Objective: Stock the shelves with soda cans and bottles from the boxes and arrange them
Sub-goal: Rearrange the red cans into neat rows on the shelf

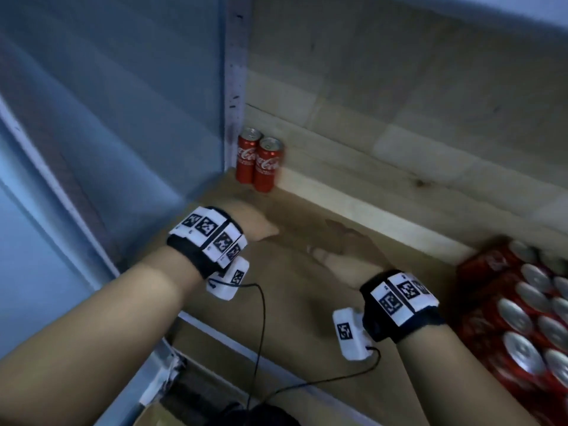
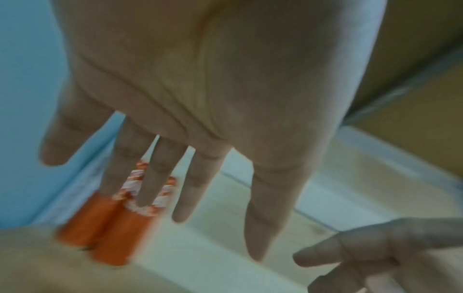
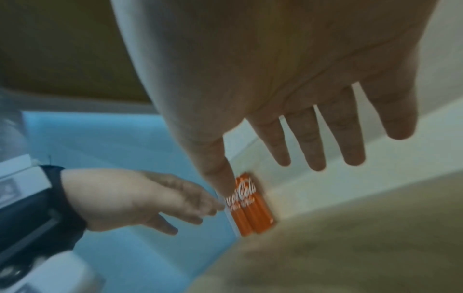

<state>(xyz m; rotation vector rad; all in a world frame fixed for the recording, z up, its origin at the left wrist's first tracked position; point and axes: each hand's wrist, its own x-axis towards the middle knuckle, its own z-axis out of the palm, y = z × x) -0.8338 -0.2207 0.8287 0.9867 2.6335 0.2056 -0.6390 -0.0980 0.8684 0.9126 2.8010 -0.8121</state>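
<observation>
Two slim red cola cans (image 1: 259, 159) stand upright side by side in the far left corner of the wooden shelf (image 1: 307, 318); they also show as the orange-red cans (image 2: 112, 234) and cans (image 3: 250, 206) in the wrist views. My left hand (image 1: 261, 229) hovers over the shelf a little short of them, its fingers (image 2: 195, 188) straight and spread, holding nothing. My right hand (image 1: 338, 247) is beside it to the right, blurred, with fingers (image 3: 308, 142) spread and empty. A red pack of cans (image 1: 522, 318) with silver tops sits on the shelf at the right.
A grey metal upright (image 1: 235, 87) and a blue-grey side panel (image 1: 123, 103) bound the shelf on the left. A pale wooden back wall (image 1: 399, 118) stands behind the cans. Black cables (image 1: 261, 333) hang from the wrist cameras over the shelf's front edge (image 1: 246, 342).
</observation>
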